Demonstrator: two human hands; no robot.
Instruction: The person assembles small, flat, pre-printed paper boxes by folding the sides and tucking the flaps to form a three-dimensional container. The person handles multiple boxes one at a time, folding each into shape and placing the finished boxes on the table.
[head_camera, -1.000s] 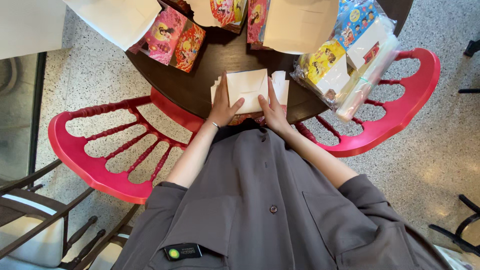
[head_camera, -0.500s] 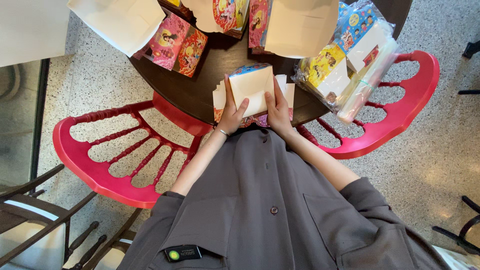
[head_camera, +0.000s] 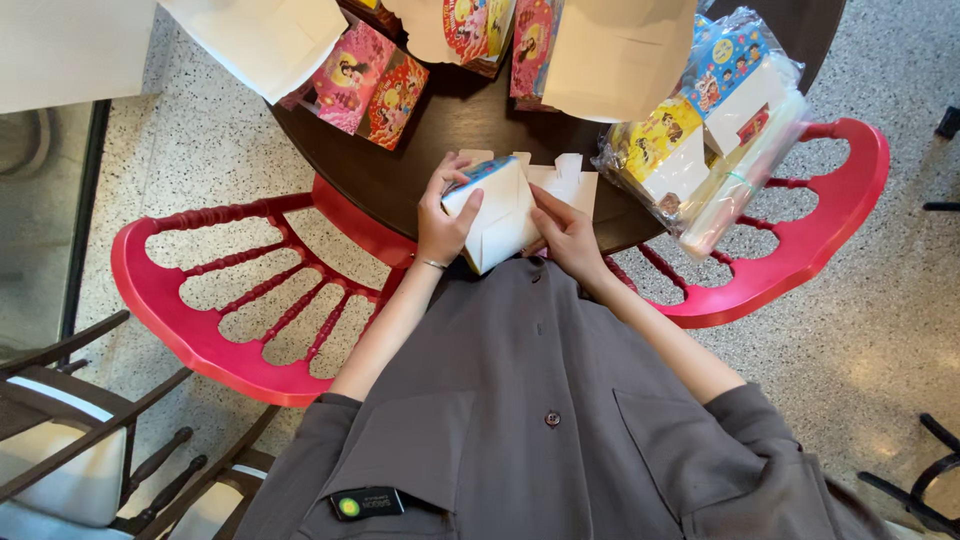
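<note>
A half-folded box (head_camera: 497, 210) is gripped by the left hand (head_camera: 443, 215) and right hand (head_camera: 566, 235) at the table (head_camera: 440, 130) edge; uneven pressure could crease its panels.

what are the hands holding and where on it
Both hold one white folded carton: the left hand grips its left side, the right hand its right edge.

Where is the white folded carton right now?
In the head view, the white folded carton sits at the near edge of the dark round table, held between the left hand and right hand.
</note>
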